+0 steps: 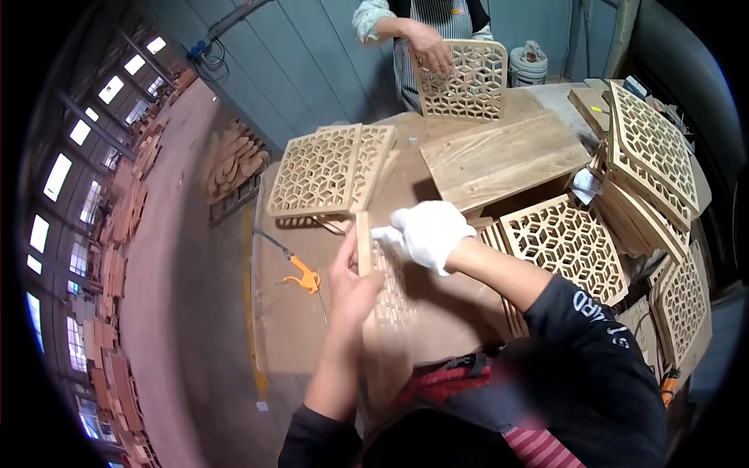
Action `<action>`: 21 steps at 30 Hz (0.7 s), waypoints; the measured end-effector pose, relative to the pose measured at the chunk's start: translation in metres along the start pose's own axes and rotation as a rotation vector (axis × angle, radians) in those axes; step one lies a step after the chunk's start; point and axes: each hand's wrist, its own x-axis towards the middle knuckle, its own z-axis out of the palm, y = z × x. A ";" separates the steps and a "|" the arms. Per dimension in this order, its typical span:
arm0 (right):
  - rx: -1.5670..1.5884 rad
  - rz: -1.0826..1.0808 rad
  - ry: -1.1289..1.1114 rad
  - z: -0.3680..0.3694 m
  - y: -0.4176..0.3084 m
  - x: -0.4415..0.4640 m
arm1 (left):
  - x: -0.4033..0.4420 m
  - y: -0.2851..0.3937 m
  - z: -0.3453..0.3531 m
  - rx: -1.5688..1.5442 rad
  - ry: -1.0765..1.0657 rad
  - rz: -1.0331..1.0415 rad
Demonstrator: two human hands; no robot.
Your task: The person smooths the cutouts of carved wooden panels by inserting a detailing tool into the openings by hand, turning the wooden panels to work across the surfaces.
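Note:
My bare left hand (351, 292) grips a wooden lattice panel (396, 312) by its edge, thumb on one face. The panel stands on its narrow side in front of me, its lower end blurred. In a white glove, my right hand (431, 235) is closed beside the panel's upper part, with the fingertips at its lattice face. Whatever those gloved fingers hold, if anything, is hidden. Left of the panel, an orange air blow gun (304, 274) lies on the table (285, 324) with its hose attached.
Lattice panels (316, 171) lie stacked at the back left, with more panels (563, 243) at the right. A wooden box (503, 156) sits behind my right hand. Across the table, a co-worker's hand (429, 48) holds another lattice panel (466, 82). A white bucket (528, 69) stands behind.

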 end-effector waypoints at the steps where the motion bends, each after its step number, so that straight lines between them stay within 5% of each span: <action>1: 0.018 -0.010 0.043 0.008 0.000 0.003 | 0.001 0.000 0.000 0.017 0.003 -0.007; 21: 0.005 -0.002 -0.153 -0.017 0.005 -0.020 | 0.000 0.013 0.006 0.083 -0.015 -0.081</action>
